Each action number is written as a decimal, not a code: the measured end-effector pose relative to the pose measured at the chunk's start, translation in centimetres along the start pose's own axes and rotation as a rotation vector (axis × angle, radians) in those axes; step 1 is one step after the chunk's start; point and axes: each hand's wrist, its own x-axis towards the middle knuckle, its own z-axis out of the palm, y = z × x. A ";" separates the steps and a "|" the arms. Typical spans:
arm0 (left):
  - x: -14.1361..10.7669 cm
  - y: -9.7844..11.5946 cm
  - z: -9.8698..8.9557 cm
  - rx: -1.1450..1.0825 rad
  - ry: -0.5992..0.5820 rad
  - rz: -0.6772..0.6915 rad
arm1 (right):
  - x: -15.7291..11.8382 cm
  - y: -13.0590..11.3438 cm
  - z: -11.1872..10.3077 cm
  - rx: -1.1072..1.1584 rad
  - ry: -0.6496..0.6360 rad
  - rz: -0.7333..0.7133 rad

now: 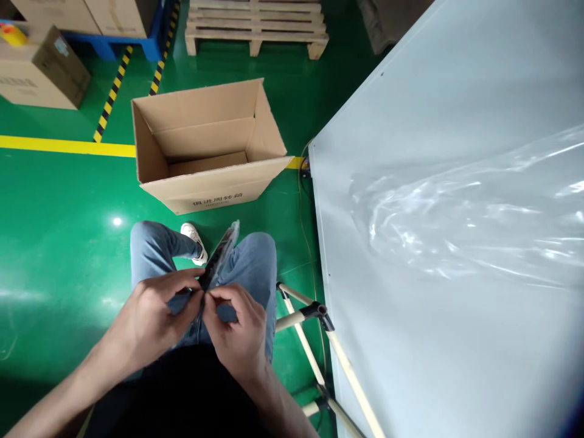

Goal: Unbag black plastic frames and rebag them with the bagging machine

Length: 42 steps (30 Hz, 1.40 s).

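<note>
I am seated, looking down at my lap, and everything here is placed relative to the open cardboard box (205, 146) standing on the green floor (59, 243) ahead of my knees. My left hand (152, 316) and my right hand (237, 328) meet over my jeans, on the near side of the box. Both are pinching the lower end of a long, thin dark item in a clear plastic sleeve (221, 252); the fingertips of each hand are pressed together on it, thumbs against forefingers. The sleeved item slants up and away from my hands, its far tip pointing toward the box but stopping short of it, above my right knee. I cannot tell what the dark item is.

The box has all flaps folded out, and printed characters run along its nearest flap. To the right of the box sits a pale grey bench (433, 121), with a sheet of crumpled clear plastic film (479, 213) lying on it. Behind the box is a wooden pallet (255, 27). Left of the box, more closed cartons (43, 70) stand on the floor beyond a yellow line (64, 146).
</note>
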 end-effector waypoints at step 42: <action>-2.3 1.8 4.3 -0.607 0.367 0.029 | 1.6 -0.9 -0.2 -0.065 0.214 -0.283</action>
